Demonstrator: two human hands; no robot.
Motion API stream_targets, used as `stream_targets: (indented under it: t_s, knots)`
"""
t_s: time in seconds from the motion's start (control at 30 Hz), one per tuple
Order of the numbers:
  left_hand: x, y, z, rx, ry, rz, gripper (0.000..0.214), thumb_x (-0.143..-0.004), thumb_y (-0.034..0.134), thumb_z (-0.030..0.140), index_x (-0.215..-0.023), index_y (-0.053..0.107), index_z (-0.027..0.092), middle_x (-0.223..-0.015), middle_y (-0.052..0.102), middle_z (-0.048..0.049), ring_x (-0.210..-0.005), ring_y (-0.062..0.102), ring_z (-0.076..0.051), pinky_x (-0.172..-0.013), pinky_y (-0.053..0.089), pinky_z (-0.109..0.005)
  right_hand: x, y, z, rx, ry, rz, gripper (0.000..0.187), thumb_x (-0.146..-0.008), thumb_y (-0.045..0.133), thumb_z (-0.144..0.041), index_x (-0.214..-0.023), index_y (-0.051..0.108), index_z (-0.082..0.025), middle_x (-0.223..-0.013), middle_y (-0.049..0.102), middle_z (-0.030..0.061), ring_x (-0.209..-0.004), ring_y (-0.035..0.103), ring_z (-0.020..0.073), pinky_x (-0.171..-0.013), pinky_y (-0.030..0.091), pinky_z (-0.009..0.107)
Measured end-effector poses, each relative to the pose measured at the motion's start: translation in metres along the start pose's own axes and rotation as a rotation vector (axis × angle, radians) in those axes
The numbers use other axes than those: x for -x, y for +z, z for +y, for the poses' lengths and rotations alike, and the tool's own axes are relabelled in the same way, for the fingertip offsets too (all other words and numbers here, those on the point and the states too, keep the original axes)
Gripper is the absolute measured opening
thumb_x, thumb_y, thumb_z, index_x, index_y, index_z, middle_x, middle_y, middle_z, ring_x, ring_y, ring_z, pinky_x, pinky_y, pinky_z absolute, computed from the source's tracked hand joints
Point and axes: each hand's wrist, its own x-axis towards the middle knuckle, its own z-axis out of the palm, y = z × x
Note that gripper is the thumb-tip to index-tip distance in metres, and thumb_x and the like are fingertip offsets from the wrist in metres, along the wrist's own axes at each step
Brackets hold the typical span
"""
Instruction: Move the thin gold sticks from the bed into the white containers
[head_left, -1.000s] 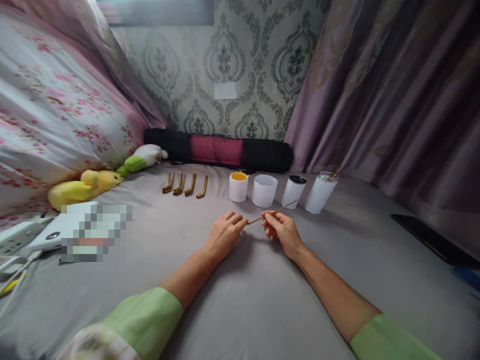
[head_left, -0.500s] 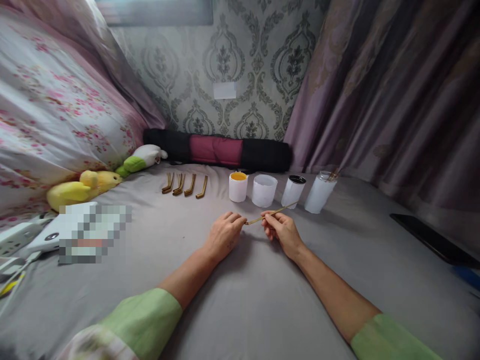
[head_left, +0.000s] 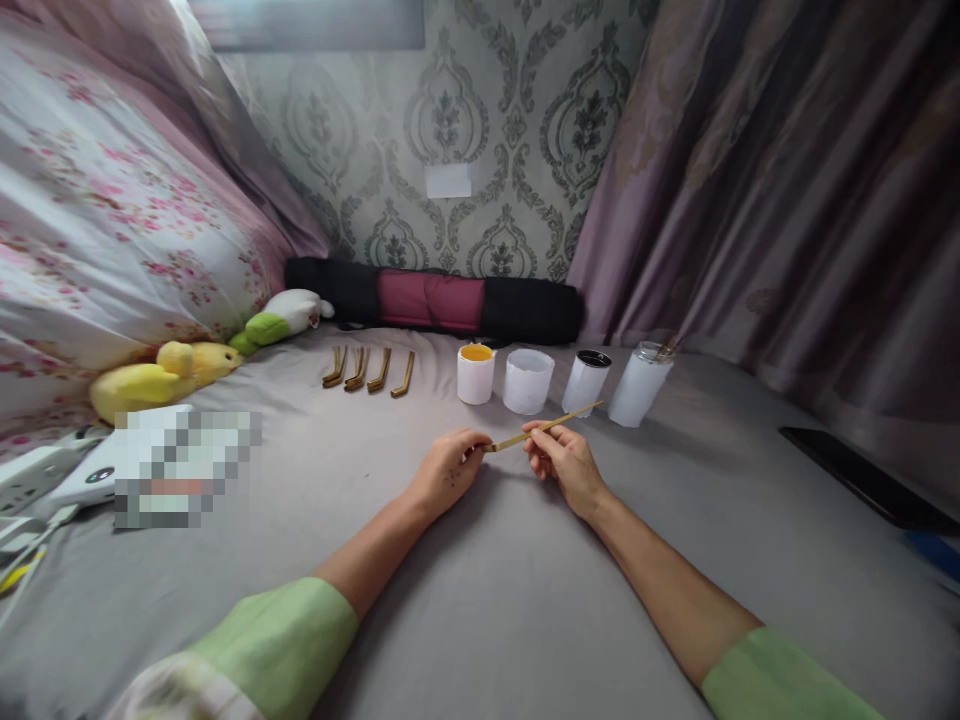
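Both my hands hold one thin golden-brown stick (head_left: 577, 412) above the grey bed sheet (head_left: 487, 590). My left hand (head_left: 448, 470) pinches its near end with the fingers curled. My right hand (head_left: 564, 462) pinches the stick further along, and its far end points up right toward the cups. Behind the hands stand a white cup of yellow paint (head_left: 476, 373), a wide empty white cup (head_left: 528, 380), a white cup with a black inside (head_left: 587, 382) and a glass jar (head_left: 640, 384) with sticks in it. Several bent golden sticks (head_left: 369, 368) lie in a row at the back left.
A black and red rolled mat (head_left: 435, 300) lies against the patterned wall. Yellow and green plush toys (head_left: 161, 372) and a floral pillow (head_left: 97, 220) are at the left, with a power strip (head_left: 34, 476). Purple curtains (head_left: 787, 190) hang at the right, above a dark flat object (head_left: 862, 482).
The stick's far end has lifted slightly and my left hand has closed tighter on its near end. The hands stay in the same place.
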Motion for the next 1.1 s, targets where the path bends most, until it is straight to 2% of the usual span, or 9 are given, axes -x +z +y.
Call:
stream_targets:
  t_s: [0.23, 0.43, 0.77, 1.1]
  knots:
    - [-0.0005, 0.0014, 0.0019, 0.277, -0.174, -0.021, 0.025, -0.077, 0.041, 0.027, -0.086, 0.062, 0.017, -0.073, 0.062, -0.0027, -0.065, 0.054, -0.012, -0.062, 0.042, -0.023, -0.0013, -0.0012, -0.0003, -0.015, 0.018, 0.037, 0.027, -0.068, 0.055, -0.037, -0.085, 0.056, -0.016, -0.063, 0.054, -0.0016, -0.044, 0.046, 0.0053, -0.035, 0.031, 0.016]
    - [-0.0028, 0.0010, 0.0044, 0.609, -0.352, -0.055, 0.030, -0.074, 0.044, 0.035, -0.089, 0.057, 0.012, -0.068, 0.059, -0.0027, -0.051, 0.050, -0.008, -0.045, 0.038, -0.019, -0.0007, -0.0012, -0.0002, -0.021, 0.018, 0.062, 0.023, -0.069, 0.055, -0.034, -0.083, 0.056, -0.016, -0.062, 0.053, -0.0018, -0.043, 0.046, 0.0057, -0.034, 0.031, 0.016]
    - [-0.0028, 0.0030, 0.0069, 0.889, -0.462, -0.118, 0.034, -0.073, 0.050, 0.039, -0.090, 0.055, 0.010, -0.070, 0.059, -0.0060, -0.053, 0.052, -0.008, -0.044, 0.039, -0.018, -0.0007, -0.0005, -0.0002, -0.020, 0.008, 0.069, 0.023, -0.069, 0.054, -0.034, -0.084, 0.056, -0.016, -0.061, 0.053, -0.0018, -0.043, 0.046, 0.0054, -0.034, 0.031, 0.016]
    - [-0.0018, 0.0051, 0.0041, 1.102, -0.546, -0.226, 0.031, -0.073, 0.053, 0.035, -0.092, 0.055, 0.010, -0.074, 0.060, -0.0082, -0.056, 0.054, -0.008, -0.046, 0.039, -0.018, 0.0004, -0.0002, -0.0006, 0.018, -0.017, 0.061, 0.025, -0.069, 0.054, -0.035, -0.083, 0.056, -0.016, -0.061, 0.053, -0.0020, -0.043, 0.046, 0.0059, -0.034, 0.031, 0.017]
